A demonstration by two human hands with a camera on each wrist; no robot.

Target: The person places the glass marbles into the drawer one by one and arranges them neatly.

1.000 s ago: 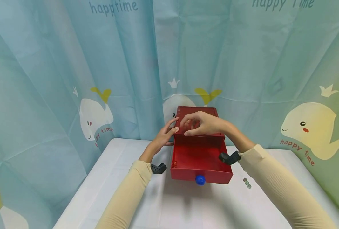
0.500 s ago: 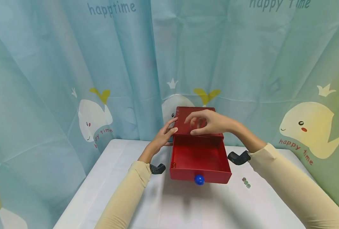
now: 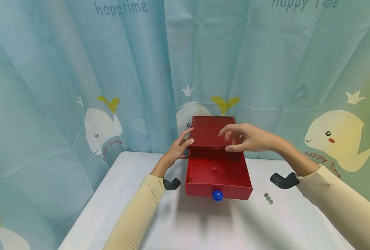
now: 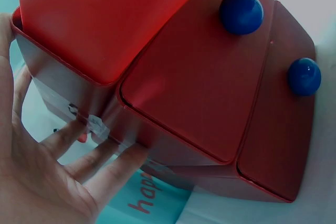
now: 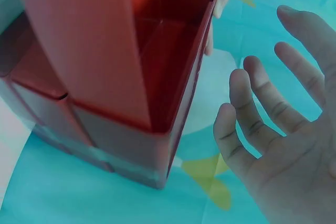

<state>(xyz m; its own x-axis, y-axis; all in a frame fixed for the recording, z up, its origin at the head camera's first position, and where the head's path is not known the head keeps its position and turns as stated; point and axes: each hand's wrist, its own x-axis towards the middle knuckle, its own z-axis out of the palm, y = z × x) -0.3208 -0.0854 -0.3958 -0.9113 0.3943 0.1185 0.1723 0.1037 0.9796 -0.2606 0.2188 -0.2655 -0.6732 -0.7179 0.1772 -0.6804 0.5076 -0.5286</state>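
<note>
A red drawer cabinet stands at the back of the white table. Its top drawer is pulled out toward me, with a blue knob on its front. A small bead lies in the drawer's left front corner, and another small round thing shows on its floor. My left hand rests flat against the cabinet's left side, fingers straight. My right hand hovers over the cabinet's right front edge, fingers spread and holding nothing. Lower drawers with blue knobs stay pushed in.
A few small beads lie on the table right of the drawer. A light blue whale-print curtain hangs close behind and on both sides. Bare table surface stretches in front of the drawer.
My right hand has drawn back to the right, off the middle of the cabinet top. A small round thing now shows on the drawer floor. The left hand has not moved.
</note>
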